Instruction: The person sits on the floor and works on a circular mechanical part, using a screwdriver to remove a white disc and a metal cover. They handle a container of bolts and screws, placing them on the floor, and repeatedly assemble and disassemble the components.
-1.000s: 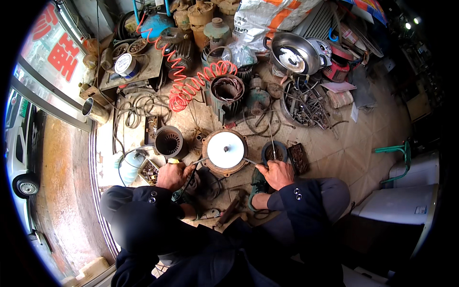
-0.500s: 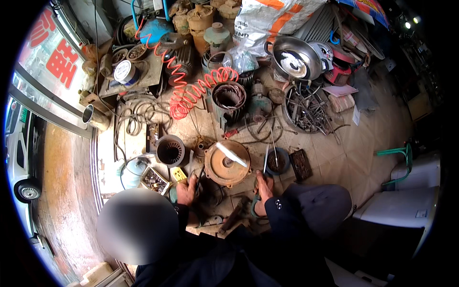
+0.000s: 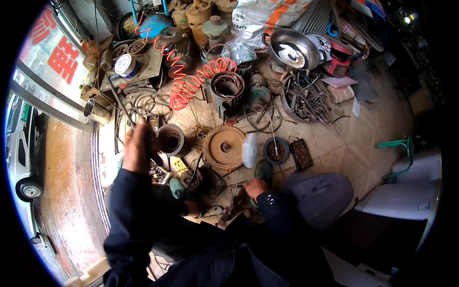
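stator (image 3: 171,139) left of round motor cover (image 3: 223,148) | small bowl (image 3: 276,150) right

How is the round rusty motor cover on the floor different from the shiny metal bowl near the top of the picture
The motor cover is rusty brown; the bowl is bright, polished metal. The cover lies flat on the floor, close to the right hand; the bowl sits far off, tilted among the clutter. The cover is a low disc with a hub at its middle; the bowl is deep and hollow. Both are round and metal.

A cluttered motor repair workshop: stripped motor housings (image 3: 227,87) and a red coiled air hose (image 3: 191,81) crowd the upper centre, tangled wire scrap (image 3: 306,98) upper right, on a grimy floor (image 3: 354,143).
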`<state>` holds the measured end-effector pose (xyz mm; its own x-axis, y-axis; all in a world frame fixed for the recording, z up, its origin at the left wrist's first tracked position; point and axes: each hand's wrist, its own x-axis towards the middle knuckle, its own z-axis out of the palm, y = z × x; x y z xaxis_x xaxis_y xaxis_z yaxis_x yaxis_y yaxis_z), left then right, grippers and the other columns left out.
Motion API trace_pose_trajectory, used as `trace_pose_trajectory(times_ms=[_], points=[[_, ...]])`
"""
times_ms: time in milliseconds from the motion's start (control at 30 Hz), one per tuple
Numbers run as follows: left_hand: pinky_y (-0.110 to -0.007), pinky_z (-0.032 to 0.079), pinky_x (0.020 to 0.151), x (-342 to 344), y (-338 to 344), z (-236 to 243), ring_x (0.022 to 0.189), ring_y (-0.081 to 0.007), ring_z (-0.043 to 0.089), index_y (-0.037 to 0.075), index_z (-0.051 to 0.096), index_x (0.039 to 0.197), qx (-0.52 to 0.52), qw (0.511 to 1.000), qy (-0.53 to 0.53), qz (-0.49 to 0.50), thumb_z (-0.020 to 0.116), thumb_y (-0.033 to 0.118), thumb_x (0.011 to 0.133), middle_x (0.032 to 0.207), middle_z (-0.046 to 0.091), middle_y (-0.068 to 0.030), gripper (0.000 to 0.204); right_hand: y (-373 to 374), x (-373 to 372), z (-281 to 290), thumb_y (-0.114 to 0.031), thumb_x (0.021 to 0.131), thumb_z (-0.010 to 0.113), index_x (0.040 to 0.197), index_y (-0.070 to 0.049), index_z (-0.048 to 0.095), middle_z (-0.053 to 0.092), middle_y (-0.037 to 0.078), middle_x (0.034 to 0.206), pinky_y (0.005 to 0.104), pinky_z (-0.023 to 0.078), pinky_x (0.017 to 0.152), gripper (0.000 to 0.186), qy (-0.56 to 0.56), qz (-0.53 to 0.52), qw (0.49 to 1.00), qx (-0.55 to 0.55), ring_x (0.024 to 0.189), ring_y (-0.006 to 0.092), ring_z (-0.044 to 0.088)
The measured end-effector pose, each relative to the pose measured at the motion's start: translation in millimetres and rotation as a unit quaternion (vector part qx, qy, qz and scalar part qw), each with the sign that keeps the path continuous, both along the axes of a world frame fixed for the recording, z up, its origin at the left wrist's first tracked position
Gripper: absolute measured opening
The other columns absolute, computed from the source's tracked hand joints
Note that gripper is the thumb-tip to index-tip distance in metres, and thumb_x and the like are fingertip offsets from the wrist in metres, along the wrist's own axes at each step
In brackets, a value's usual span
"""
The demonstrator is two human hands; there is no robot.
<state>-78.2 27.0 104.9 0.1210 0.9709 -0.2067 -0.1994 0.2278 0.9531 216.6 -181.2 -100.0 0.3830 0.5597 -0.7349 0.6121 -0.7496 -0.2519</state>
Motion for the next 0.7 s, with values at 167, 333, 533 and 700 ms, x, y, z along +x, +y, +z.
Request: trace_pose_trajectory(times_ms=[167, 333, 533, 700], points=[[-0.024, 0.031, 0.045, -21, 15, 39, 0.052, -0.0074, 0.038, 0.013, 0.056, 0.089, 0.069, 0.997, 0.016, 0.011, 0.059, 0.042, 0.108, 0.066, 0.043, 0.0034, 0.035, 12, 46, -2, -0.023, 0.092, 0.067, 0.109, -0.001, 0.075, 0.071, 0.03, 0.116, 0.0548, 0.054, 0.096, 0.029, -0.07, -0.091, 0.986, 0.123, 0.109, 0.0494, 0.067], [-0.024, 0.039, 0.052, -66, 25, 12, 0.06, -0.0088, 0.046, 0.01, 0.062, 0.093, 0.033, 0.997, -0.042, 0.064, 0.063, 0.037, 0.107, 0.074, 0.052, 0.001, 0.031, -2, 38, -11, -0.032, 0.086, 0.076, 0.101, -0.001, 0.078, 0.073, 0.029, 0.102, 0.0524, 0.057, 0.09, 0.034, -0.094, 0.011, 0.992, 0.077, 0.103, 0.0477, 0.07], [-0.028, 0.047, 0.072, -67, 19, 18, 0.078, -0.0138, 0.063, 0.011, 0.067, 0.101, 0.067, 0.991, 0.027, 0.115, 0.057, 0.045, 0.108, 0.091, 0.069, -0.003, 0.037, -11, 35, -52, -0.032, 0.086, 0.076, 0.1, -0.002, 0.08, 0.074, 0.029, 0.095, 0.0489, 0.058, 0.084, 0.034, -0.058, 0.059, 0.994, 0.064, 0.094, 0.0453, 0.073], [-0.032, 0.053, 0.068, -56, 23, 29, 0.081, -0.0176, 0.067, 0.004, 0.073, 0.109, 0.116, 0.98, 0.073, 0.146, 0.058, 0.04, 0.108, 0.101, 0.075, -0.0123, 0.038, 24, 68, 24, -0.035, 0.086, 0.079, 0.099, 0.0, 0.078, 0.073, 0.025, 0.084, 0.0501, 0.056, 0.077, 0.037, -0.006, 0.079, 0.986, 0.144, 0.084, 0.0417, 0.074]])
